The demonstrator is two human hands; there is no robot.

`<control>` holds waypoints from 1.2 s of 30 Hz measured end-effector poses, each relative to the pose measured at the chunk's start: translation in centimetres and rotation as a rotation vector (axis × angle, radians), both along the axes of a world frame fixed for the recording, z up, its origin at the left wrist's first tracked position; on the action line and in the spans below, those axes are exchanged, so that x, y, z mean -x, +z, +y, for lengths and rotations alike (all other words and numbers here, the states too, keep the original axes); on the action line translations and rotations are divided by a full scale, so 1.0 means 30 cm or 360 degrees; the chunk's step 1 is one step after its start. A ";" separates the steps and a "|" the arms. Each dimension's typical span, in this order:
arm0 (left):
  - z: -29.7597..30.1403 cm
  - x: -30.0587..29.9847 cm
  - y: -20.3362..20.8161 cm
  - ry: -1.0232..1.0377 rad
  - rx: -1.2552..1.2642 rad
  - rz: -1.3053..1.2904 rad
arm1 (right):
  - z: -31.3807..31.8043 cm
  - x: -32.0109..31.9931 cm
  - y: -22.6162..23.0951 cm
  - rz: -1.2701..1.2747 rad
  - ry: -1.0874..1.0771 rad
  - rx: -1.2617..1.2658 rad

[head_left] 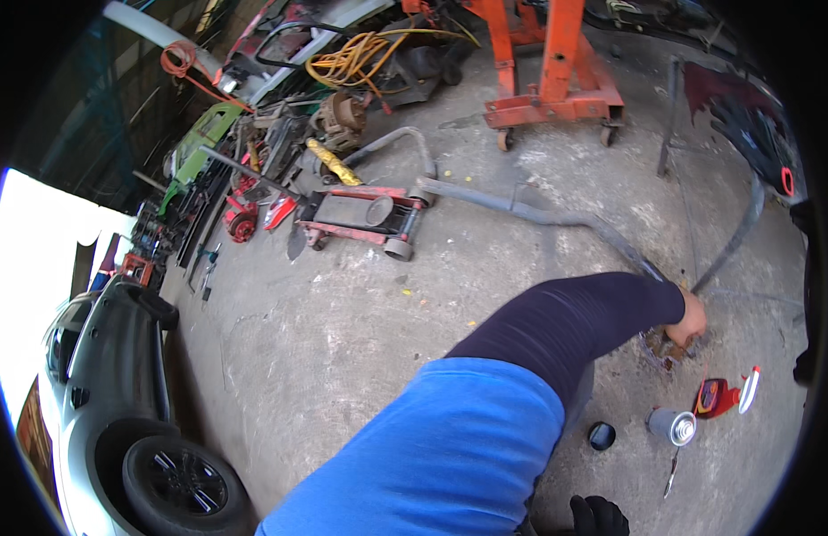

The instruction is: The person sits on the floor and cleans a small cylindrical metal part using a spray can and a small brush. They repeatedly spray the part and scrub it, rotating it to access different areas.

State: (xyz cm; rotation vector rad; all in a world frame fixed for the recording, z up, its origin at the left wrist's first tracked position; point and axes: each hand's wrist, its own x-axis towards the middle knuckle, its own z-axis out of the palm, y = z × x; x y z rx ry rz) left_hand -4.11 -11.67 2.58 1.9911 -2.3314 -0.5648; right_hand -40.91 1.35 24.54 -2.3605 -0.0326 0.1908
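My left arm, in a blue sleeve over a dark undersleeve, reaches across to the right. My bare left hand (688,320) is low at the floor, its fingers bent down and together over a small brown, crumbly patch (671,355). Whatever the fingertips hold is hidden. Just behind the wrist runs a long grey bent pipe (557,215). Nearer me are a metal can (674,426) with a silver top, a red spray bottle (716,398) and a small round black cap (602,436). My right hand cannot be made out.
A red floor jack (365,214) and an orange wheeled stand (557,94) are farther off. Car parts and a yellow coiled hose (356,61) crowd the far left. A grey car (119,375) stands left. A black, finger-like object (599,516) shows at the lower edge.
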 end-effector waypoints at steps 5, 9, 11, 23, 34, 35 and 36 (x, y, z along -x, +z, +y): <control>0.052 -0.020 0.075 -0.0051 -0.0140 0.0187 | -0.044 0.043 -0.078 0.0038 0.0046 0.0176; 0.031 -0.002 0.105 0.0118 -0.0289 0.0167 | -0.068 0.102 -0.149 0.0073 0.0080 0.0217; 0.026 0.029 0.116 -0.0017 -0.0441 0.0090 | -0.073 0.123 -0.164 -0.0022 -0.0013 0.0332; -0.028 0.034 0.061 0.0162 -0.0347 0.0301 | -0.104 0.200 -0.100 0.0044 -0.0144 0.0089; -0.106 0.016 -0.119 0.0061 -0.0143 0.0033 | -0.089 0.057 -0.046 0.0168 0.0043 -0.0194; -0.109 0.008 -0.126 0.0089 -0.0039 0.0082 | -0.083 0.045 -0.042 0.0156 0.0057 -0.0204; -0.109 0.010 -0.133 0.0045 -0.0058 0.0044 | -0.077 0.034 -0.038 0.0149 0.0078 -0.0209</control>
